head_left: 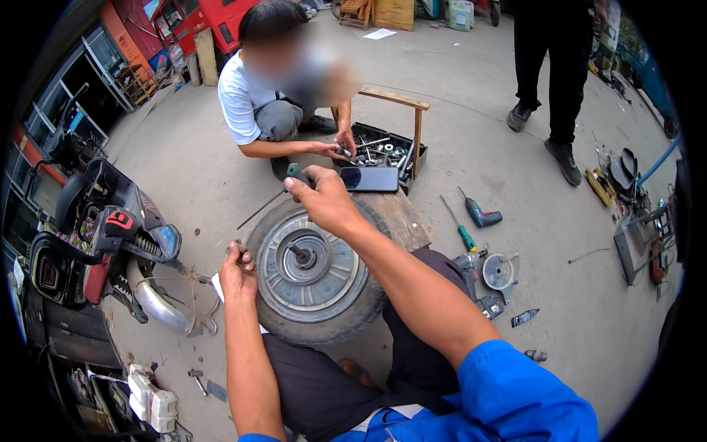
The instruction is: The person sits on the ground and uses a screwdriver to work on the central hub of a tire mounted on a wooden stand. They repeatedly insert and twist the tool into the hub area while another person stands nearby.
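A scooter wheel with a black tyre and a grey metal hub (314, 274) rests between my knees, its axle end pointing up. Above its far edge, my right hand (329, 200) is closed round the green handle of a screwdriver (297, 174). The thin shaft slants down to the left, its tip close above my left hand. At the tyre's left side, my left hand (238, 274) has its fingers curled together. Whatever they hold, if anything, is too small to make out.
A phone (370, 179) lies beside a toolbox (409, 151) of metal parts, where another person squats. A green screwdriver (467, 239), a power drill (482, 214) and a round metal part (501, 272) lie right. A partly dismantled scooter (110, 228) stands left. Someone stands at the far right.
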`<state>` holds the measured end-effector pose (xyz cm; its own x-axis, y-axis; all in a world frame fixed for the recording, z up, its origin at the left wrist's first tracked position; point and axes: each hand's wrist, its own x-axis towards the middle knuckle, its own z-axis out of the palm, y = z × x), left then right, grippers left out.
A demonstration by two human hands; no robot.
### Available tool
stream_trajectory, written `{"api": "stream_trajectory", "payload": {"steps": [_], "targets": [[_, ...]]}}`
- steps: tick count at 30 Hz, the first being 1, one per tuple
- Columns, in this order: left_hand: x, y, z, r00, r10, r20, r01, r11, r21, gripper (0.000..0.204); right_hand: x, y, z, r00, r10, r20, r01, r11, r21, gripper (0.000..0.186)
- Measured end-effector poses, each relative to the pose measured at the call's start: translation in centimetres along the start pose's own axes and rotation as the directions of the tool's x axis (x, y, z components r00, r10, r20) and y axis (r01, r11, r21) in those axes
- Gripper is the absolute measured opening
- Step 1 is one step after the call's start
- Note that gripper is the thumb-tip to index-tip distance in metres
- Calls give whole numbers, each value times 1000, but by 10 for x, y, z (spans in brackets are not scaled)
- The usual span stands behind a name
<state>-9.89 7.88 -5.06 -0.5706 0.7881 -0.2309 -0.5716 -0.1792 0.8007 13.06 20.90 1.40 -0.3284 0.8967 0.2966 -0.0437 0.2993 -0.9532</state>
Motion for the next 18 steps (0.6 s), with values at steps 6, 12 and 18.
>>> {"api": "stream_trajectory", "payload": {"steps": [6,12,18], "targets": [[-7,1,4,999,35,26,-35,999,-15,13,-1,-4,-3,999,53,12,-54,997,48,36],[-13,1,10,998,49,44,-47,998,-49,14,-3,-5,-3,996,72,59,-75,996,47,36],[-9,0,4,999,40,37,-38,998,-47,15,-5,-5,3,999,28,43,-30,999,34,39]]}}
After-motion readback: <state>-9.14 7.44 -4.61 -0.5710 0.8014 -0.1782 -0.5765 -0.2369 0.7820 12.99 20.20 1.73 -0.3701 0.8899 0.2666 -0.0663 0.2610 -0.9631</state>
